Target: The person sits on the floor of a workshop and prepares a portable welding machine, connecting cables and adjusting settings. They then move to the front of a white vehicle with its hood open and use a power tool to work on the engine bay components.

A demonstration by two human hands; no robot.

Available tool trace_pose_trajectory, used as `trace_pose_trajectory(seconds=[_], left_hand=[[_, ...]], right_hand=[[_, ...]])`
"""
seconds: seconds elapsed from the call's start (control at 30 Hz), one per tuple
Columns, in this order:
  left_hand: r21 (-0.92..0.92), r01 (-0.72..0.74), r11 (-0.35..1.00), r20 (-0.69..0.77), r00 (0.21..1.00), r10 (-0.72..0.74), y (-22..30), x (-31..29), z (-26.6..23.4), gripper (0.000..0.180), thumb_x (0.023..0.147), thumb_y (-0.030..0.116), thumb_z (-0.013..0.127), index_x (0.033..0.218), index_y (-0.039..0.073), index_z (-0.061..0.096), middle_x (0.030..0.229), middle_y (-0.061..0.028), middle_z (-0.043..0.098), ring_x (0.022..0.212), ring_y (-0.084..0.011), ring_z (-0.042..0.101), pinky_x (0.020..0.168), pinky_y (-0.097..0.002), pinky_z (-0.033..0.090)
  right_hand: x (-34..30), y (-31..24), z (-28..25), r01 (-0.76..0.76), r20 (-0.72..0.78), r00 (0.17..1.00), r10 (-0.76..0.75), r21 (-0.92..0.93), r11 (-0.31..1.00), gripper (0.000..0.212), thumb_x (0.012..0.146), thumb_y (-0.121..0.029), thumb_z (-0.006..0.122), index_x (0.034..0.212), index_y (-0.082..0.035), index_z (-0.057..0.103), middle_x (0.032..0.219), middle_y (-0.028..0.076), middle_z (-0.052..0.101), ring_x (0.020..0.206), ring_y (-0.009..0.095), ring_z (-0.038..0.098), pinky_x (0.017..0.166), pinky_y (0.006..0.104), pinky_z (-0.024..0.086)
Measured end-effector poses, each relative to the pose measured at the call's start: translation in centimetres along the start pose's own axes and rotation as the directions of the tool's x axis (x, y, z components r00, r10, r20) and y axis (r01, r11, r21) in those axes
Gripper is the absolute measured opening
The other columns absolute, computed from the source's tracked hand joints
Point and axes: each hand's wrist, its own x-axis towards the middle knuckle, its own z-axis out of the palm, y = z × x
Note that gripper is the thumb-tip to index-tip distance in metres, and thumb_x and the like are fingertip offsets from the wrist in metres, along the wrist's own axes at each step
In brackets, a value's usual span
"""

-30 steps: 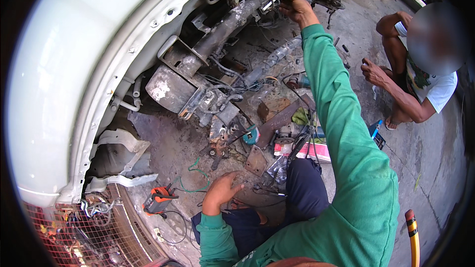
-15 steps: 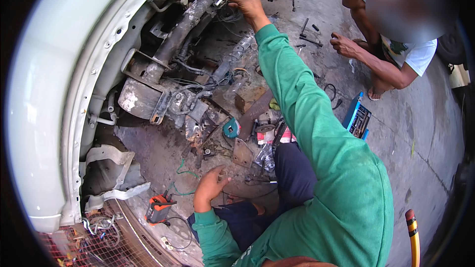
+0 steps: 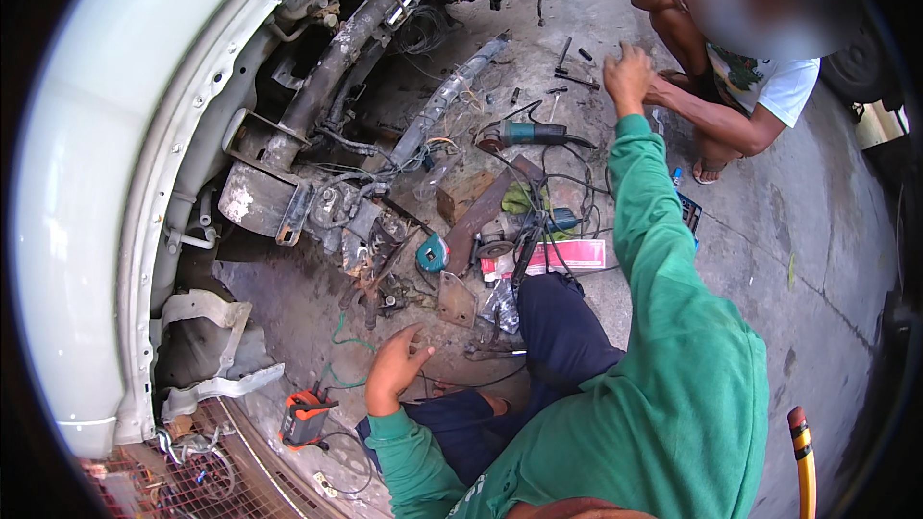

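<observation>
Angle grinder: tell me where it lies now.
In the head view the angle grinder lies on the concrete floor, upper middle, left of the raised right hand, above the wooden block.

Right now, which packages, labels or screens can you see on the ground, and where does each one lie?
Flat carton: on the concrete beside the dark-trousered knee; rectangular, red and white.
Blue case: right of the green sleeve, mostly hidden; dark blue, boxy.
Clear plastic bag: below the carton; crumpled, contents unclear.
No screens in view.

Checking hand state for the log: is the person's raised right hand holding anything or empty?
Empty, as far as visible: the right hand is raised with fingers loosely curled and nothing in them.
</observation>
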Motion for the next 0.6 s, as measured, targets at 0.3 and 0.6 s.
trace_pose_trajectory(seconds=[0.3, 0.6], left_hand=[[0.033, -0.019, 0.999, 0.003, 1.0, 0.019, -0.2, 0.6, 0.7, 0.057, 0.086, 0.026, 0.078, 0.136, 0.003, 0.061, 0.113, -0.02, 0.072, 0.09, -0.0334, 0.071, 0.082, -0.0433, 0.056], [0.051, -0.009, 0.999, -0.009, 1.0, 0.01, -0.6, -0.3, 0.5, 0.056, 0.087, 0.027, 0.077, 0.135, 0.003, 0.061, 0.112, -0.0198, 0.072, 0.091, -0.0347, 0.071, 0.083, -0.0431, 0.055]], right_hand=[[1.8, 8.4, -5.1, 0.096, 0.378, 0.926, -0.014, -0.2, 0.975, 0.052, 0.084, -0.038, 0.074, 0.13, -0.014, 0.068, 0.14, 0.014, 0.058, 0.135, 0.036, 0.051, 0.11, 0.0596, 0.038], [1.6, 8.6, -6.2, 0.053, 0.488, 0.87, -0.065, 0.038, 0.998, 0.039, 0.085, -0.035, 0.072, 0.116, -0.012, 0.075, 0.121, 0.018, 0.07, 0.118, 0.038, 0.064, 0.099, 0.0501, 0.05]])
